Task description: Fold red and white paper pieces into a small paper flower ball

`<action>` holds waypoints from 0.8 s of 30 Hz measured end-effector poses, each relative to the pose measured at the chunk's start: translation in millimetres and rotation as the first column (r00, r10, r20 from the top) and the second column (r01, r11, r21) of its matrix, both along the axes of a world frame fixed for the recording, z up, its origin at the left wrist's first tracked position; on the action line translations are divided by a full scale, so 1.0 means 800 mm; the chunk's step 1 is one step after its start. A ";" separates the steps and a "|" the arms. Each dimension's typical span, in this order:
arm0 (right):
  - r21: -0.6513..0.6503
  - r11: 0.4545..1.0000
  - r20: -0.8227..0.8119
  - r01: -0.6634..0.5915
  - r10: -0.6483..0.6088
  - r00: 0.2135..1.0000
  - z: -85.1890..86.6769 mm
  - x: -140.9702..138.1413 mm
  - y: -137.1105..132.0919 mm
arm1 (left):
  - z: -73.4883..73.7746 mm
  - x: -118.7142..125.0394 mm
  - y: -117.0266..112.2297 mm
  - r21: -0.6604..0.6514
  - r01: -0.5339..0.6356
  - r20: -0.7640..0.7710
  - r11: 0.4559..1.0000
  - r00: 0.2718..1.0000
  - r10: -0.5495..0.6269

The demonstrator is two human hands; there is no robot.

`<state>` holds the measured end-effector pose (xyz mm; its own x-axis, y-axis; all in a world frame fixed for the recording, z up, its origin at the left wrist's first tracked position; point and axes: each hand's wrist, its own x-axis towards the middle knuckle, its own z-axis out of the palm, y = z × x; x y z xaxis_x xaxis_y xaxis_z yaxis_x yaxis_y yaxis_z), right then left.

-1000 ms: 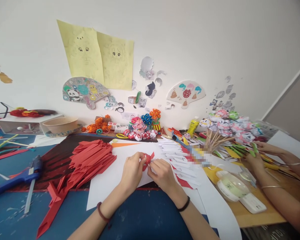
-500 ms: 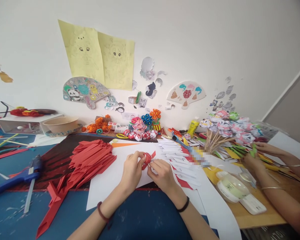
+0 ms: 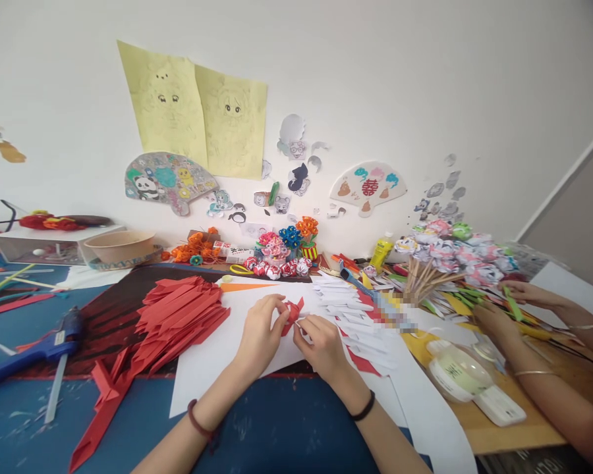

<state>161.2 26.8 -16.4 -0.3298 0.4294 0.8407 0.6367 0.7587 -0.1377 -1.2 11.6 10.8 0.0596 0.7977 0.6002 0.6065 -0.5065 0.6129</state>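
Observation:
My left hand (image 3: 263,332) and my right hand (image 3: 320,341) meet above a white sheet (image 3: 212,359), both pinching a small rolled red paper piece (image 3: 292,311). Fingers of each hand are closed on it, and a thin stick seems to run from the roll under my right fingers. A heap of folded red paper strips (image 3: 178,313) lies left of my left hand. A spread of white and red paper strips (image 3: 353,316) lies right of my right hand.
A blue glue gun (image 3: 34,349) lies at the left. Paper flowers (image 3: 281,253) and a yellow glue bottle (image 3: 381,251) stand by the wall. On the right another person's hands (image 3: 504,316) work on green strips beside a bouquet of paper roses (image 3: 449,253); a white tape dispenser (image 3: 467,382) lies near them.
My fingers have turned the red roll slightly and pressed closer on it. The other person's hands have shifted a little with a green strip.

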 end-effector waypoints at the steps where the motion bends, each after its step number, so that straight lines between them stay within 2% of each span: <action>1: -0.026 1.000 -0.015 0.001 -0.001 1.000 0.000 0.000 0.000 | 0.000 -0.002 0.000 0.032 -0.012 -0.028 0.999 1.000 0.013; 5: -0.161 0.987 -0.116 0.014 -0.033 0.993 0.000 0.002 0.002 | 0.004 -0.011 -0.001 0.108 0.018 -0.195 0.994 0.981 0.004; 9: -0.288 0.958 -0.206 -0.007 -0.055 0.977 0.000 0.005 0.008 | 0.010 -0.019 -0.003 0.049 0.021 -0.338 0.999 0.941 -0.003; 12: -0.369 0.928 -0.235 -0.057 -0.034 0.972 0.000 0.005 0.013 | 0.009 -0.021 -0.001 0.011 0.076 -0.367 0.997 0.928 -0.067; 16: -0.442 0.896 -0.214 -0.044 -0.058 0.975 0.000 0.006 0.014 | 0.001 -0.019 0.003 0.063 0.118 -0.370 0.991 0.925 -0.087; 18: -0.422 0.906 -0.194 0.035 -0.128 0.973 0.002 0.008 0.011 | -0.002 -0.018 0.004 0.100 0.114 -0.392 0.988 0.917 -0.066; 21: -0.291 0.941 -0.164 0.173 -0.227 0.960 0.008 0.011 0.004 | -0.005 -0.018 0.005 0.156 0.110 -0.455 0.982 0.890 -0.028; 24: -0.156 0.979 -0.058 0.129 -0.140 0.988 0.013 0.013 -0.001 | -0.006 -0.019 0.006 0.191 0.110 -0.489 0.975 0.872 -0.003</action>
<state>171.6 26.4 -6.2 -0.2044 0.5896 0.7814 0.7168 0.6338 -0.2908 -16.2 16.6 5.6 0.4256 0.6454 0.6342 0.7652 -0.6309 0.1285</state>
